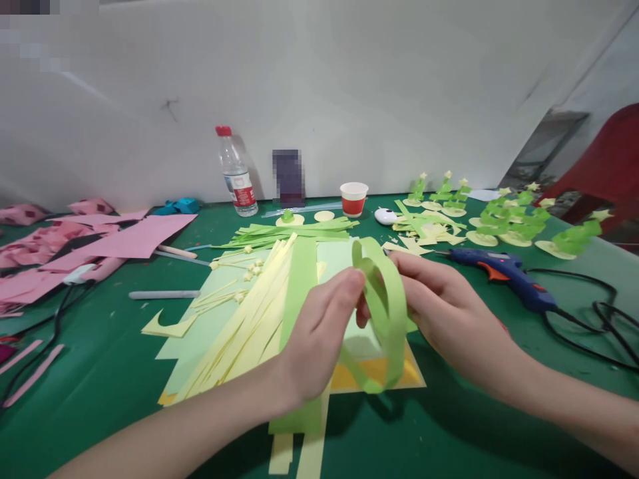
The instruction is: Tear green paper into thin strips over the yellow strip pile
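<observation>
A light green paper strip, bent into a loop, hangs between my two hands above the paper pile. My left hand pinches it between thumb and fingers at the loop's upper left. On the right side, my right hand is closed with its fingertips at the strip, partly hidden behind it. A small dark tip shows by the right fingers; I cannot make out what it is. Below lie a wide green paper strip, many narrow pale yellow paper strips and light green sheets.
A blue glue gun with a black cord lies at right, near small green paper trees. At the back stand a water bottle, a phone and a paper cup. Pink paper covers the left.
</observation>
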`<state>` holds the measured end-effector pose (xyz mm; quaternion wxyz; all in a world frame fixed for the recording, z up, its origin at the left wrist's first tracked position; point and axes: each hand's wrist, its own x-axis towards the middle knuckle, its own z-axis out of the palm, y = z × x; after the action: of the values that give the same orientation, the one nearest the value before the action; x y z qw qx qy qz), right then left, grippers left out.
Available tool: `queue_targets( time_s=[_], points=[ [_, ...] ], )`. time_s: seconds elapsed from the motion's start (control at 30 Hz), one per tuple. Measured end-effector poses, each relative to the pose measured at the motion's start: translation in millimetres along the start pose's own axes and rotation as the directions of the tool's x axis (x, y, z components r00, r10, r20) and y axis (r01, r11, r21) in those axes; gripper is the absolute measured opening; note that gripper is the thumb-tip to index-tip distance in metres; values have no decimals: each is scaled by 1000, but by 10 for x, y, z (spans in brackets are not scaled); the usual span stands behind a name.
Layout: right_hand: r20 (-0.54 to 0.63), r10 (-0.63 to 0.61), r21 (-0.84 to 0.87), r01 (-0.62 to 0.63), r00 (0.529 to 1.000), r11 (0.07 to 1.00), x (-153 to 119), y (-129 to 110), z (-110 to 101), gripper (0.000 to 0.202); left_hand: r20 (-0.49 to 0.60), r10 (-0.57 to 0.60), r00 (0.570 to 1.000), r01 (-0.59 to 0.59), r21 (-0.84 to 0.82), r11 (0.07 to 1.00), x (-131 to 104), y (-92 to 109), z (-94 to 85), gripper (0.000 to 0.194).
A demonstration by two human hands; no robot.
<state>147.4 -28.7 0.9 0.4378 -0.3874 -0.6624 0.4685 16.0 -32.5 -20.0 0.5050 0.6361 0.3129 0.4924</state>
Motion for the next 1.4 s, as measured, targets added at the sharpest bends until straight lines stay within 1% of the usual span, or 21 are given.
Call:
queue_targets(
  time_s=[0.07,0.17,0.27,0.33,0.4,0.5,0.6,0.67,0.77,0.8,0.87,0.93,1.03,1.17,1.27,1.33,1.4],
  points=[
    [-8,-38,1,38,999,999,2,4,-1,26,41,13,999,-15,37,999,-11,14,7,30],
    [-2,-97,-62,96,995,993,2,21,7,27,70,35,997,-39,49,998,-29,38,14,27],
    [-31,-126,-102,123,991,987,-8,45,30,30,52,51,997,-54,63,997,-39,44,17,27],
    [-65,-131,-95,124,989,988,-17,62,45,31,34,68,997,-70,49,996,-37,38,18,28],
    [-75,-117,-68,112,990,991,-24,75,49,31,12,80,997,-80,19,997,-29,30,18,29],
    [-24,-93,-20,93,995,995,-23,81,36,30,-43,51,998,-52,-34,998,-14,22,13,30],
    [12,-82,-26,82,997,996,-12,69,19,28,-60,2,998,-9,-117,993,-2,23,6,29],
    [-1,-82,-42,82,997,996,-2,53,11,26,-29,-4,1000,0,-125,992,0,31,8,27],
    [-1,-103,-42,103,995,994,12,36,6,26,40,8,999,-6,-66,998,-6,44,25,27],
    [6,-108,-46,108,994,993,15,34,6,28,51,7,999,-5,-40,999,-11,46,34,27],
    [10,-99,-62,99,995,993,16,41,14,32,38,11,999,-11,3,1000,-25,46,49,25],
    [-10,-71,-58,71,997,996,5,55,31,35,26,13,1000,-13,23,1000,-45,40,59,23],
    [-79,-44,-47,41,996,998,-24,77,67,35,19,22,1000,-22,2,1000,-71,29,65,22],
    [-155,-78,-118,60,985,991,-47,87,104,33,-4,10,1000,-10,-19,1000,-77,0,68,23],
    [-195,-106,-111,85,975,990,-51,91,113,33,-24,-11,1000,10,-32,999,-79,-42,72,23],
    [-202,-100,-70,88,974,994,-54,100,111,33,-46,-29,999,27,-33,999,-81,-66,71,25],
    [-157,-77,-8,77,984,997,-55,109,104,33,-56,-42,998,39,-59,998,-77,-76,69,27]
  ],
)
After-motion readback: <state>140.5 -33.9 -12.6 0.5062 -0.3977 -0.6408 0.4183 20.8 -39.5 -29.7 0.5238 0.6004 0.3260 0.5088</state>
